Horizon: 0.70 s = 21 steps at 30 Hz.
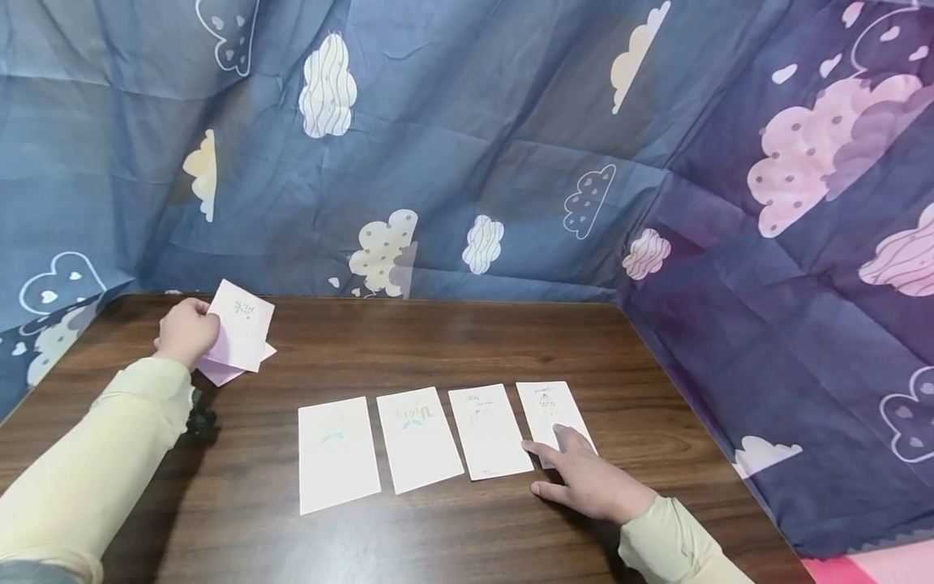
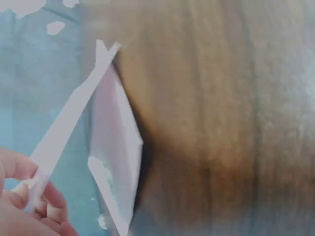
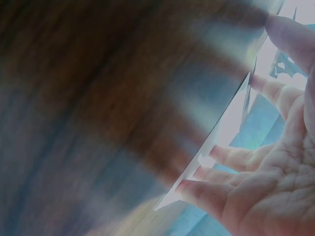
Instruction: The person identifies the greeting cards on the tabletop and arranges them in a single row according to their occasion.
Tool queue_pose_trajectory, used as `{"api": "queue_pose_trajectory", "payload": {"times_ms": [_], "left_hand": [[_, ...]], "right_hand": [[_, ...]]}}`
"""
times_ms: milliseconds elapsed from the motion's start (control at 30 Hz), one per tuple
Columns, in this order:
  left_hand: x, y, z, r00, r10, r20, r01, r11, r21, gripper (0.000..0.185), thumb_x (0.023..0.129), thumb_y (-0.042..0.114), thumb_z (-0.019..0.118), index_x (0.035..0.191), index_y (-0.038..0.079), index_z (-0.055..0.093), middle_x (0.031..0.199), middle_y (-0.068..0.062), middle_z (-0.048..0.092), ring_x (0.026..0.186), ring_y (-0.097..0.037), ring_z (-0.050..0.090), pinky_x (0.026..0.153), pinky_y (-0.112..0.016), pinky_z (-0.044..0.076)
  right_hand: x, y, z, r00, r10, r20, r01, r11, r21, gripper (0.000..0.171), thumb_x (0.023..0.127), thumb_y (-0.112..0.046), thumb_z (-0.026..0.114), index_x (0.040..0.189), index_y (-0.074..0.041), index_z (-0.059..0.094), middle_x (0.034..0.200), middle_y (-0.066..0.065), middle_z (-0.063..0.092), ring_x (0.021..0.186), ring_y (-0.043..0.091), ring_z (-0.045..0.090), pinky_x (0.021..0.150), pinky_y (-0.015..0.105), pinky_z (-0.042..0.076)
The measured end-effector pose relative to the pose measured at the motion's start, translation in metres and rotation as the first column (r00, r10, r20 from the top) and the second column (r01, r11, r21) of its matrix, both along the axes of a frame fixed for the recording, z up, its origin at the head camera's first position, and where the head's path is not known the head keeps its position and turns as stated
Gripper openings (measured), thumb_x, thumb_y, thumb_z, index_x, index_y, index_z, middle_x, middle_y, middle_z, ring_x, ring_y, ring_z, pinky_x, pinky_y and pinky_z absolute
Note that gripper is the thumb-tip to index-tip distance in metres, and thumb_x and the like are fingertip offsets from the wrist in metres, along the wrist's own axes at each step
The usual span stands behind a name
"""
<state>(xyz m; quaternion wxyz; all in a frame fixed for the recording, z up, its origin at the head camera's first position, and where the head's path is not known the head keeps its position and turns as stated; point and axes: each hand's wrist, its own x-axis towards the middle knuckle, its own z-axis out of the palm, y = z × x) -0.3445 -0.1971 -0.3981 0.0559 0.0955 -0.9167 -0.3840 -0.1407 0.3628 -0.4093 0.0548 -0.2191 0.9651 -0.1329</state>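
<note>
At the table's far left, my left hand [image 1: 186,331] pinches a white card [image 1: 241,332] with small writing by its left edge. A second, pinkish card [image 1: 219,373] shows partly beneath it at another angle. In the left wrist view, thumb and fingers grip the raised card [image 2: 69,123], and the other card [image 2: 115,147] lies below. Spread, nearly straight fingers of my right hand [image 1: 594,487] rest on the rightmost card [image 1: 550,405] of a row. Beside it lie a card with blue writing [image 1: 492,442], one with brownish lettering [image 1: 419,454] and one with a green mark [image 1: 336,470].
The cards lie on a brown wooden table [image 1: 452,349]. Blue cloud-patterned cloth [image 1: 438,146] hangs behind the table and along its right side. A small dark green object [image 1: 200,415] sits by the left sleeve, partly hidden.
</note>
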Motion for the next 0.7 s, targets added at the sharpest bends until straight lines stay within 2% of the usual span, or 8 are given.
{"api": "queue_pose_trajectory", "payload": {"times_ms": [133,200,300,500,600,700], "left_hand": [[0.008,-0.002,0.005,0.998,0.025,-0.066,-0.018,0.995,0.097,0.044,0.098,0.012,0.037,0.130,-0.015,0.049,0.126,-0.037,0.053,0.114,-0.049,0.049,0.080,-0.045,0.045],[0.012,-0.002,0.007,0.996,0.032,-0.083,-0.020,0.988,0.151,0.043,0.100,0.011,0.039,0.131,-0.016,0.049,0.122,-0.035,0.055,0.106,-0.041,0.052,0.071,-0.033,0.045],[0.019,0.000,0.011,0.996,0.038,-0.085,-0.019,0.976,0.215,0.041,0.102,0.012,0.041,0.133,-0.015,0.048,0.115,-0.028,0.056,0.095,-0.026,0.052,0.065,-0.023,0.043],[0.035,0.005,0.017,0.994,0.028,-0.105,0.007,0.948,0.318,0.039,0.104,0.014,0.044,0.132,-0.012,0.049,0.102,-0.011,0.054,0.074,-0.005,0.052,0.060,-0.020,0.048],[0.042,0.008,0.019,0.993,0.012,-0.117,0.029,0.938,0.345,0.037,0.105,0.015,0.044,0.130,-0.012,0.050,0.101,-0.008,0.053,0.074,-0.004,0.052,0.060,-0.021,0.049],[0.049,0.009,0.020,0.994,-0.006,-0.109,0.043,0.937,0.347,0.038,0.106,0.017,0.044,0.129,-0.013,0.049,0.105,-0.012,0.052,0.077,-0.005,0.051,0.061,-0.021,0.049]], "right_hand": [[-0.001,0.001,0.000,1.000,0.012,-0.003,-0.012,1.000,0.000,0.056,0.094,-0.032,0.076,0.142,-0.007,0.059,0.138,0.044,0.041,0.131,0.060,0.041,0.102,0.068,0.040],[-0.001,0.001,-0.001,1.000,0.012,0.000,-0.012,1.000,0.001,0.057,0.095,-0.032,0.076,0.142,-0.007,0.059,0.139,0.044,0.041,0.132,0.060,0.041,0.103,0.068,0.039],[-0.002,0.001,0.000,1.000,-0.002,0.013,0.002,1.000,0.004,0.057,0.094,-0.033,0.076,0.143,-0.008,0.059,0.139,0.044,0.041,0.132,0.060,0.040,0.102,0.069,0.040],[-0.003,0.000,-0.001,1.000,-0.017,0.024,0.017,1.000,0.002,0.057,0.094,-0.033,0.076,0.143,-0.009,0.059,0.139,0.043,0.042,0.132,0.060,0.040,0.101,0.069,0.041],[-0.003,0.000,-0.001,1.000,-0.012,0.017,0.012,1.000,0.002,0.057,0.094,-0.033,0.076,0.143,-0.009,0.059,0.138,0.042,0.043,0.132,0.059,0.041,0.101,0.069,0.041],[-0.004,0.000,-0.002,1.000,-0.004,0.009,0.004,1.000,0.002,0.057,0.094,-0.033,0.076,0.143,-0.009,0.059,0.138,0.041,0.043,0.132,0.059,0.041,0.101,0.069,0.041]]}}
